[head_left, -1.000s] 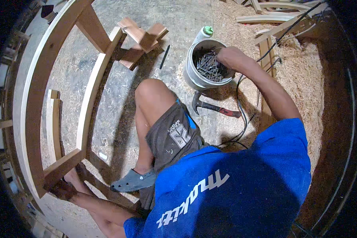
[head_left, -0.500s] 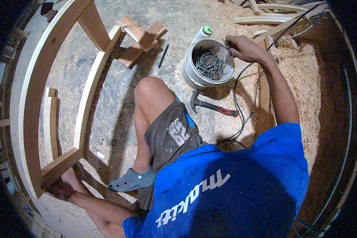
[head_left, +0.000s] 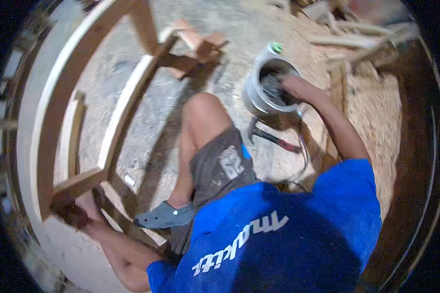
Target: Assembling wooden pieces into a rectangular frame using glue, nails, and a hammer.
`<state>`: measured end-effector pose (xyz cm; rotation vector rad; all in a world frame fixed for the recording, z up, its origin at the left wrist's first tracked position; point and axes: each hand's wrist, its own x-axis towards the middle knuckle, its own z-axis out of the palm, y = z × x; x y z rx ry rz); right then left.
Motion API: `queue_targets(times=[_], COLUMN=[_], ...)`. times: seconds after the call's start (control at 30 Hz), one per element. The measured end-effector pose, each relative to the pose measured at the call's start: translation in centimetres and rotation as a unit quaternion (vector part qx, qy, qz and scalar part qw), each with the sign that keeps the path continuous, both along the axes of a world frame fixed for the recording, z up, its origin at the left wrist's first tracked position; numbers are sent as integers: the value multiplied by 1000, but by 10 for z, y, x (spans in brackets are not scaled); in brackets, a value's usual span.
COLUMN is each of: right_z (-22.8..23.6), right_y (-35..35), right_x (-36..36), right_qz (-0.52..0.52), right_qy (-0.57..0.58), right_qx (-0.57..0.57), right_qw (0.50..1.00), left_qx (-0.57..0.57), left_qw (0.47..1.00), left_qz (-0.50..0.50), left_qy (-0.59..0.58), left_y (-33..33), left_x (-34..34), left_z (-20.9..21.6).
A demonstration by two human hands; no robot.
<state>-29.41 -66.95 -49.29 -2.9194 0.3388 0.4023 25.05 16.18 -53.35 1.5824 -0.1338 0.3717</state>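
Right hand (head_left: 298,89) in one bucket (head_left: 252,95), one o'clock; left hand (head_left: 71,214) at one frame (head_left: 129,101), eight o'clock; can't tell either's fingers.

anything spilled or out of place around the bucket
Wood shavings litter the floor right of the bucket, looking messy. The hammer lies loose nearby. Nothing looks clearly damaged, though blur could hide small spills.
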Motion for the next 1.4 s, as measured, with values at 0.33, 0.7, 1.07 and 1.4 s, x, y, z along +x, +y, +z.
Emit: queue_targets(times=[0.33, 0.7, 1.07, 1.4], right_z=[144, 221, 215, 217], right_y=[128, 456, 515, 523], right_x=[108, 379, 417, 432], right_qz=[-102, 286, 314, 322], right_qy=[-95, -405, -362, -354], right_qx=[147, 389, 319, 276], right_qw=[979, 777, 818, 833], left_qx=[-324, -208, -209, -133], left_qw=[927, 961, 962, 978], left_qz=[-191, -163, -161, -117], left_qy=[5, -80, -66, -110], left_y=[-156, -169, -163, -160], left_x=[-79, -104, -100, -103], left_z=[28, 68, 64, 73])
